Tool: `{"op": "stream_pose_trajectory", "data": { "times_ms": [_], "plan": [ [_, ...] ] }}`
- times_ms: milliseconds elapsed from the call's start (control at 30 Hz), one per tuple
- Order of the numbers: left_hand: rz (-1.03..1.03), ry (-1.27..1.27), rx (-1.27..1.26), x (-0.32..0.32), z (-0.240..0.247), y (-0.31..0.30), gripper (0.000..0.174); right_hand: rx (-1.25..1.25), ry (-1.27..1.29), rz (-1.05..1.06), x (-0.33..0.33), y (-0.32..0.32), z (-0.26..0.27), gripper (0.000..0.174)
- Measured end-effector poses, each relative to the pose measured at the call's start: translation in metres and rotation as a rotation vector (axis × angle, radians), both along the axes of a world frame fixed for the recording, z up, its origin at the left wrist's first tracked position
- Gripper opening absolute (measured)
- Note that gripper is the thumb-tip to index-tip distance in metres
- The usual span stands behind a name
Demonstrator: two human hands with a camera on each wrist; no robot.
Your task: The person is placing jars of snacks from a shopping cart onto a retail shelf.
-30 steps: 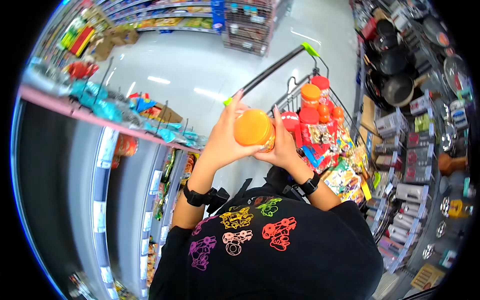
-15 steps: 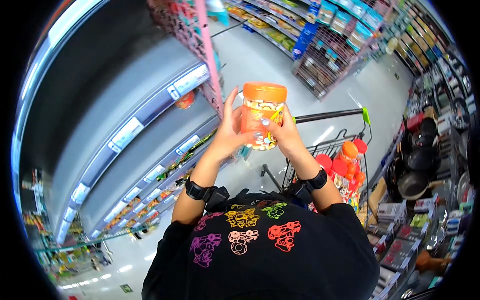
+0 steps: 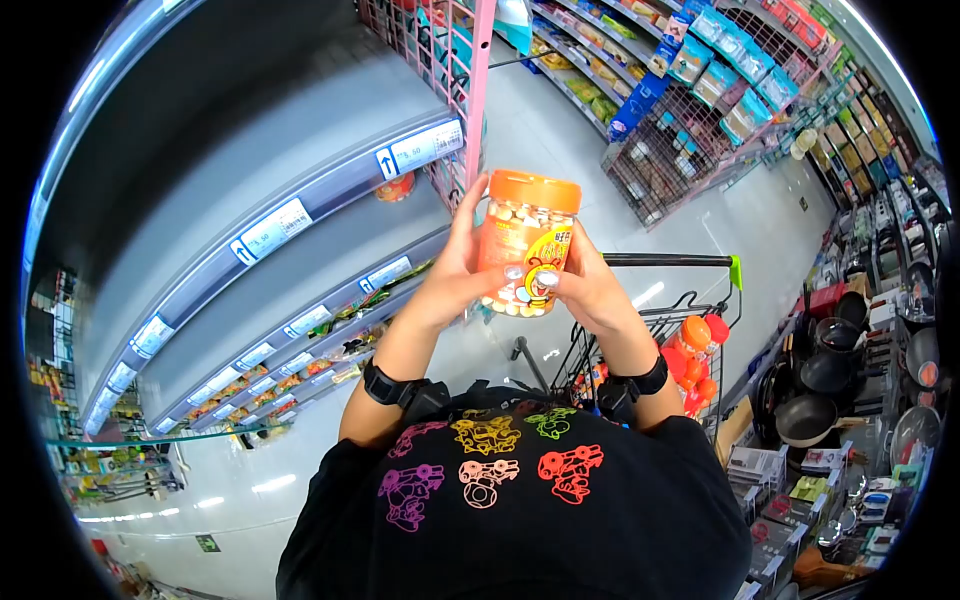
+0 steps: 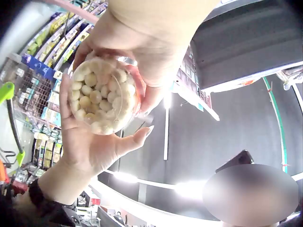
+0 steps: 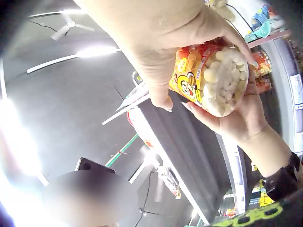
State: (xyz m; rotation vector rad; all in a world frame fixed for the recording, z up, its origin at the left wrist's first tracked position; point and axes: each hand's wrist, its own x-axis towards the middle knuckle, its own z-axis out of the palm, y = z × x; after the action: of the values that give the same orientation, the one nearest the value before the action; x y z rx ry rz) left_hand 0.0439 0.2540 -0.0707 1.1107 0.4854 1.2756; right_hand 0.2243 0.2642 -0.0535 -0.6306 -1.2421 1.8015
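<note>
A clear plastic jar [image 3: 528, 245] with an orange lid stands upright between both hands in the head view, its printed orange and yellow label facing up at me. My left hand [image 3: 455, 275] grips its left side, thumb across the front. From the other side my right hand [image 3: 592, 285] holds it, thumb on the label near the cartoon face. Small round pale balls fill the jar [image 4: 97, 97], seen through its bottom in the left wrist view. In the right wrist view the jar [image 5: 191, 78] is tilted, with fingers curled round it.
A black-handled shopping cart [image 3: 650, 330] with red- and orange-lidded jars [image 3: 695, 333] stands to the right. Shelves with price tags [image 3: 270, 228] line the left, beside a pink mesh panel [image 3: 472, 110]. Pans [image 3: 806, 420] hang on the right; a wire rack [image 3: 655, 170] stands ahead.
The jar has tipped from lid toward me to upright, showing its label, and has turned slightly. The right thumb has moved lower. My view has swung left toward the shelves.
</note>
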Motion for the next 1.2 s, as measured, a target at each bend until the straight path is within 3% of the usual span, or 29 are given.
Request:
{"op": "stream_pose_trajectory", "data": {
  "times_ms": [600,700,800,1200],
  "plan": [
    [0.019,-0.057,-0.084,-0.01,-0.005,-0.012,0.098,-0.217,0.111,0.104,0.0,-0.014,0.02,0.098],
    [0.014,-0.069,-0.045,-0.013,-0.009,-0.01,0.098,-0.127,0.084,0.09,-0.003,-0.013,0.014,0.103],
    [0.021,-0.062,-0.06,-0.014,-0.004,-0.012,0.099,0.084,-0.107,0.048,-0.004,-0.01,0.005,0.107],
    [0.006,-0.082,-0.127,-0.016,-0.007,-0.014,0.095,0.207,-0.227,-0.041,-0.01,-0.016,0.012,0.109]
  ]
}}
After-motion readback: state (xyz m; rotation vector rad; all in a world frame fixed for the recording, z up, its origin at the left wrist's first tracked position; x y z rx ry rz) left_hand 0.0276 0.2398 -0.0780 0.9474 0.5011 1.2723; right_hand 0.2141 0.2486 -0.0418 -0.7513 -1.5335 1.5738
